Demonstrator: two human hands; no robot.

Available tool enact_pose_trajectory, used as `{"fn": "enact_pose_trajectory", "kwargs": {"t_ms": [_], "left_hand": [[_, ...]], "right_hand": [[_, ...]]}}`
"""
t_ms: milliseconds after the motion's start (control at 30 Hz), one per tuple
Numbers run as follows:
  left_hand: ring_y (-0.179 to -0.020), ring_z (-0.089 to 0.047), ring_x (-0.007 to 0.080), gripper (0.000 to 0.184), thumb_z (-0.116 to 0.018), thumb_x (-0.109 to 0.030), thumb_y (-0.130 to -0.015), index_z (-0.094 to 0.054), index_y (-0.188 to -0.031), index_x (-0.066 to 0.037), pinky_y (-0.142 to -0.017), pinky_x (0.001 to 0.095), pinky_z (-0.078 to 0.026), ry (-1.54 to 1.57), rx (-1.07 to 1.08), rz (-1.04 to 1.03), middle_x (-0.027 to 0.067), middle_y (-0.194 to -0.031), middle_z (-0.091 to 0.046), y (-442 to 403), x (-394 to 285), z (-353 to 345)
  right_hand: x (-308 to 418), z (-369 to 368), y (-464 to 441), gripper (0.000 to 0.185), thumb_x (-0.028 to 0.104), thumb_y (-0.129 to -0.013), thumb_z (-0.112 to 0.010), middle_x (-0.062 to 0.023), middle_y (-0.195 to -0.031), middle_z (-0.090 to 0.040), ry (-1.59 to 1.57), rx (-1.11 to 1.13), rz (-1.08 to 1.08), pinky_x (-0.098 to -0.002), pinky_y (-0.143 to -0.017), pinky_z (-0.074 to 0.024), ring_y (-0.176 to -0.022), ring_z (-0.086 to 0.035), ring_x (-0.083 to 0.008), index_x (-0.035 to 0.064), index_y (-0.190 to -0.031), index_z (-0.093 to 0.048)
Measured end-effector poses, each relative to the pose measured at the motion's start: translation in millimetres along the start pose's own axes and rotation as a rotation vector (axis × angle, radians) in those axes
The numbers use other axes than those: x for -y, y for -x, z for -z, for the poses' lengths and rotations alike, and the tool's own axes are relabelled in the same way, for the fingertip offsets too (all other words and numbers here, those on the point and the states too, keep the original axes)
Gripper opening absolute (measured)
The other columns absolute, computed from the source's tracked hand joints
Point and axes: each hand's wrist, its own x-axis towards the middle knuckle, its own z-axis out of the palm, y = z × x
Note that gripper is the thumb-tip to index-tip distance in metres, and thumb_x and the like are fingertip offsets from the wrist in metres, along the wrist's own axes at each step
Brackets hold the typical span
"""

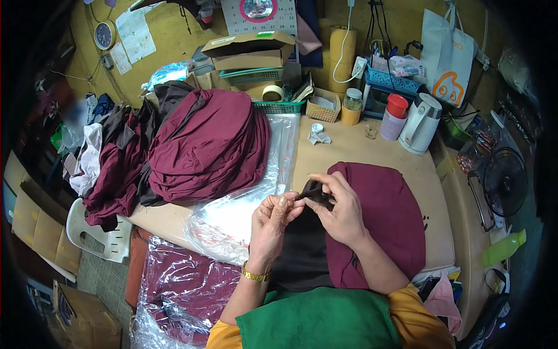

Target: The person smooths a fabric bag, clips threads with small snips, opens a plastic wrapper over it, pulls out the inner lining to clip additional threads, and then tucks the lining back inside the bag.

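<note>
My left hand (273,218) and my right hand (340,212) meet above the near part of the table. Between them a bunched bit of black fabric (314,189) is pinched, with the left fingertips on its end and the right thumb and fingers around its folds. More black cloth (299,250) hangs below the hands toward my lap. A maroon garment (389,215) lies on the table under and beside my right forearm. Whether the left fingertips also hold something small cannot be made out.
A big pile of maroon garments (215,145) lies at the left, beside clear plastic bags (226,227). Behind stand a green basket (279,107), a jar (351,107), a red-lidded cup (394,119) and a white kettle (419,125). Bagged maroon clothes (192,279) lie lower left.
</note>
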Motion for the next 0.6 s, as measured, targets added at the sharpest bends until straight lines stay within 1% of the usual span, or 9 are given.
{"fn": "enact_pose_trajectory", "kwargs": {"t_ms": [67, 200, 267, 367, 400, 467, 500, 567, 600], "left_hand": [[-0.093, -0.069, 0.019, 0.016, -0.057, -0.016, -0.1, -0.058, -0.098, 0.0, -0.078, 0.0263, -0.059, -0.069, 0.039, 0.008, 0.0155, -0.117, -0.063, 1, -1, -1], [-0.085, -0.068, 0.0152, 0.02, -0.057, -0.015, -0.1, -0.058, -0.109, 0.003, -0.07, 0.0236, -0.057, -0.091, 0.01, -0.035, 0.0141, -0.117, -0.063, 4, -8, 2], [-0.077, -0.065, 0.0104, 0.033, -0.065, -0.01, -0.095, -0.056, -0.123, 0.005, -0.064, 0.0219, -0.055, -0.332, 0.016, -0.128, 0.0118, -0.112, -0.065, 8, -10, -7], [-0.075, -0.065, 0.0082, 0.034, -0.068, -0.005, -0.092, -0.058, -0.123, 0.004, -0.064, 0.0203, -0.055, -0.464, 0.033, -0.037, 0.0093, -0.105, -0.067, 2, -1, -2], [-0.072, -0.065, 0.0082, 0.027, -0.069, -0.004, -0.091, -0.063, -0.115, 0.005, -0.064, 0.0197, -0.055, -0.458, 0.0, 0.012, 0.0072, -0.095, -0.069, -2, 4, 4], [-0.072, -0.065, 0.0082, 0.023, -0.068, -0.004, -0.091, -0.064, -0.112, 0.005, -0.065, 0.0198, -0.055, -0.442, -0.011, -0.025, 0.0064, -0.091, -0.069, -7, 13, 13], [-0.072, -0.065, 0.0081, 0.02, -0.068, -0.004, -0.091, -0.066, -0.109, 0.005, -0.065, 0.0198, -0.055, -0.426, -0.023, -0.061, 0.0056, -0.087, -0.07, -8, 15, 15], [-0.071, -0.065, 0.0085, 0.018, -0.067, -0.005, -0.092, -0.066, -0.107, 0.005, -0.066, 0.02, -0.055, -0.454, -0.027, -0.062, 0.0058, -0.087, -0.07, -8, 12, 17], [-0.072, -0.065, 0.0087, 0.017, -0.067, -0.006, -0.092, -0.067, -0.105, 0.005, -0.067, 0.02, -0.055, -0.379, -0.035, -0.067, 0.0058, -0.087, -0.07, -7, 11, 17]], "right_hand": [[-19, 2, -4, 0.016, 0.011, -0.085, -0.075, -0.0012, -0.074, -0.047, -0.054, 0.224, -0.017, -0.0266, -0.063, -0.0391, -0.073, -0.048, -0.011, -0.001, -0.088, -0.066], [-20, -1, -6, 0.014, 0.009, -0.083, -0.076, -0.0059, -0.075, -0.053, -0.14, 0.2, -0.083, -0.0302, -0.058, -0.0399, -0.065, -0.052, -0.0142, -0.0004, -0.082, -0.066], [-22, -2, -4, 0.014, 0.01, -0.084, -0.075, -0.005, -0.077, -0.054, -0.168, 0.216, -0.068, -0.0287, -0.058, -0.0391, -0.067, -0.051, -0.0124, -0.0006, -0.085, -0.066], [-25, -5, -2, 0.022, 0.013, -0.085, -0.076, -0.0061, -0.087, -0.058, -0.168, 0.193, -0.065, -0.0294, -0.065, -0.0465, -0.077, -0.056, -0.0132, -0.0009, -0.098, -0.066], [-24, -7, -3, 0.022, 0.013, -0.085, -0.076, -0.0061, -0.087, -0.058, -0.168, 0.193, -0.065, -0.0294, -0.065, -0.0465, -0.077, -0.056, -0.0132, -0.0009, -0.098, -0.066], [-23, -11, -7, 0.036, 0.015, -0.084, -0.078, -0.0082, -0.099, -0.06, -0.286, 0.166, -0.099, -0.0325, -0.077, -0.0527, -0.09, -0.06, -0.0161, -0.0011, -0.112, -0.063], [-26, -8, -9, 0.036, 0.015, -0.084, -0.078, -0.0082, -0.099, -0.06, -0.285, 0.163, -0.101, -0.0325, -0.077, -0.0527, -0.09, -0.06, -0.0161, -0.0011, -0.112, -0.063], [-39, -2, -13, 0.047, 0.016, -0.082, -0.079, -0.0107, -0.11, -0.059, -0.312, 0.503, -0.133, -0.0364, -0.086, -0.0538, -0.097, -0.061, -0.0181, -0.0018, -0.121, -0.059], [-48, -5, -10, 0.04, 0.013, -0.081, -0.08, -0.0083, -0.102, -0.064, -0.402, 0.525, -0.191, -0.032, -0.08, -0.0533, -0.088, -0.061, -0.013, -0.0037, -0.113, -0.063]]}}
